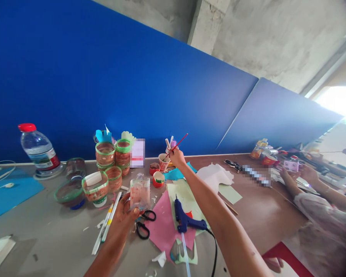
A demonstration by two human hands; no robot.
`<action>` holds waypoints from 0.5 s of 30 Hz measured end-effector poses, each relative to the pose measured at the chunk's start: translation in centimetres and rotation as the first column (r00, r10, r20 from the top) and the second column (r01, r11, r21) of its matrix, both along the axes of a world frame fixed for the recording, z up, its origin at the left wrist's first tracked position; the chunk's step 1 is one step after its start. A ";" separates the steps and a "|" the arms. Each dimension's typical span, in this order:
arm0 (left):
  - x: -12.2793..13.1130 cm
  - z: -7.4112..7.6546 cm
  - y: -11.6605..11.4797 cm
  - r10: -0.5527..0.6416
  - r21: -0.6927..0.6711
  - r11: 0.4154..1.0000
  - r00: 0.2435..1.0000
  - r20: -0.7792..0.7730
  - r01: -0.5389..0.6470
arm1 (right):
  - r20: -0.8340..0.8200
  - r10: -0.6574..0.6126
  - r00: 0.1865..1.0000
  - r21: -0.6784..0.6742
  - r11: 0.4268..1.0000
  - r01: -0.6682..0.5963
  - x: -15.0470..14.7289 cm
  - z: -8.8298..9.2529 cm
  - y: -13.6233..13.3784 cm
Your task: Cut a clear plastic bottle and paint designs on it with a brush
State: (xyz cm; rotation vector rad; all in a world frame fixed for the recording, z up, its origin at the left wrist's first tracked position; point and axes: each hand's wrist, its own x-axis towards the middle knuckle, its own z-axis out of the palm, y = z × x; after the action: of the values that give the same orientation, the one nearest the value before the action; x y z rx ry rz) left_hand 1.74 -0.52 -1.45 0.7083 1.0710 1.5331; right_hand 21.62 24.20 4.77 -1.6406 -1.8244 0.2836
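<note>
My left hand (126,213) is closed around the lower part of a clear plastic bottle (140,194) with patchy pinkish colour on its side. My right hand (177,157) reaches forward, pinching a thin red paintbrush (183,139) over a patterned paper cup (163,166). The brush slants down towards the cup's mouth. Beside the cup are two small red tubs; the nearer tub (158,180) has green paint inside. Under my left hand lie black-handled scissors (143,230), their blades hidden.
Painted containers (105,154) stand left, near a large water bottle (39,150). A blue glue gun (186,219) with its cord lies on coloured paper (161,223) between my arms. White markers (107,223) lie left. Another person's hands (310,175) hold a small purple item at right.
</note>
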 end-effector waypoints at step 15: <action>-0.1 -0.2 0.1 0.020 -0.015 1.000 1.000 -0.006 -0.020 | -0.049 0.001 0.999 0.060 0.998 0.002 0.5 0.4 0.2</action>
State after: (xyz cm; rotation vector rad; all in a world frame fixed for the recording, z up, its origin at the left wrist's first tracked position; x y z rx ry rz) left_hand 1.67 -0.38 -1.63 0.6940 1.0962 1.5394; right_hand 22.08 24.39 5.19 -1.5801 -1.7790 0.2642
